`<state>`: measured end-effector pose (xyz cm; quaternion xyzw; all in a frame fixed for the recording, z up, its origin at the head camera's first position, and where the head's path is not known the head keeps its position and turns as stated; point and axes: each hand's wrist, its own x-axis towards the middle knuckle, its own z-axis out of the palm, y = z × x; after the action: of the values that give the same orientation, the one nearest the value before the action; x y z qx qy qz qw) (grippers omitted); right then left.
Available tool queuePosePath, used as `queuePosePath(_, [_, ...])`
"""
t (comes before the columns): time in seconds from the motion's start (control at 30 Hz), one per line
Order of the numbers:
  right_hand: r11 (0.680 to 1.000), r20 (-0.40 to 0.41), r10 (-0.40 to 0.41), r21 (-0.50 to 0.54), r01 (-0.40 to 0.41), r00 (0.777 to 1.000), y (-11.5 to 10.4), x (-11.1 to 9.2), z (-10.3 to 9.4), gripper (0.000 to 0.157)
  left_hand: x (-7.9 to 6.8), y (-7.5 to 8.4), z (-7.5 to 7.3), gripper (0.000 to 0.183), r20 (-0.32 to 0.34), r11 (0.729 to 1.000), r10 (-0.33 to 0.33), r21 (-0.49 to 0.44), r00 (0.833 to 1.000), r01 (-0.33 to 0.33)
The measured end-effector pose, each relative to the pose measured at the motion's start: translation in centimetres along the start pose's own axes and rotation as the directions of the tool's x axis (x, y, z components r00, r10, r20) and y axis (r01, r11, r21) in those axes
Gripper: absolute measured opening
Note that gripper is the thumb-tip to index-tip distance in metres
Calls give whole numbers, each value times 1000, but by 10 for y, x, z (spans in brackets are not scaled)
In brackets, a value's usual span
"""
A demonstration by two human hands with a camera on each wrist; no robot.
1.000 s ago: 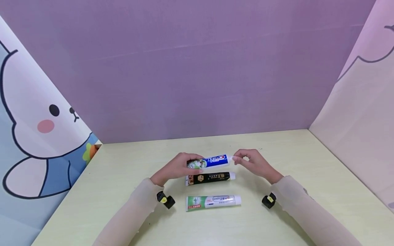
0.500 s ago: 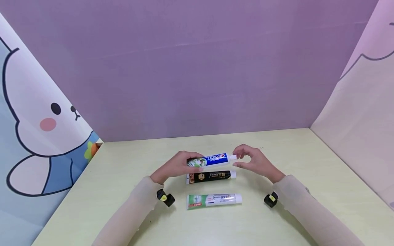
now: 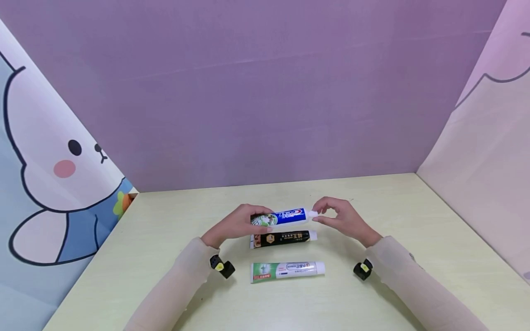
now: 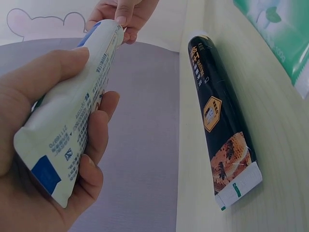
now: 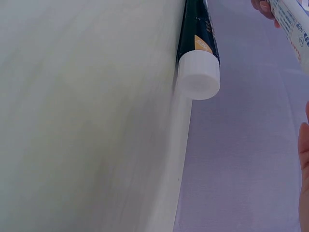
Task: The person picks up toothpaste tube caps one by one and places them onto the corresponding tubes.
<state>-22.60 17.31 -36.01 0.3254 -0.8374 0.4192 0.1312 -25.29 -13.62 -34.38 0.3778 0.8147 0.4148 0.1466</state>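
My left hand [image 3: 237,224] grips a blue, white and green toothpaste tube [image 3: 291,216] by its flat end, above the table. In the left wrist view the thumb lies along one side of this tube [image 4: 72,113] and the fingers curl round the other. At the tube's right end, my right hand [image 3: 342,219] pinches the white cap [image 3: 313,214] between thumb and fingertips. Only a sliver of that hand [image 5: 304,159] shows at the edge of the right wrist view. Just below the held tube lies a black toothpaste tube [image 3: 285,238] with a white cap.
A green and white toothpaste tube [image 3: 287,271] lies nearer the front, parallel to the black one. All are over a pale wooden table [image 3: 165,271]. A purple panel [image 3: 265,101] stands along the back, with printed panels [image 3: 45,184] at the sides.
My right fingers were at the cap, then spread apart off it, and now close on it again. The left hand keeps hold of the tube in nearly the same place.
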Motion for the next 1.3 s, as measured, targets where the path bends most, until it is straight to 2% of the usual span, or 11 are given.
queuePosePath(0.13, [1000,-9,5,2,-5,1000,0,0,0,20,0,-2,1,38,1,1000,16,6,1000,-16])
queuePosePath(0.37, [1000,-9,27,-2,-27,1000,2,-1,1,18,0,-3,2,40,-2,1000,4,14,1000,-4])
queuePosePath(0.87, [990,20,140,20,-140,990,-1,-3,-2,10,2,-4,3,38,4,999,26,28,1000,-26])
queuePosePath(1.3, [993,41,114,-19,-114,993,0,-3,0,6,3,-4,3,40,15,1000,17,4,1000,-17])
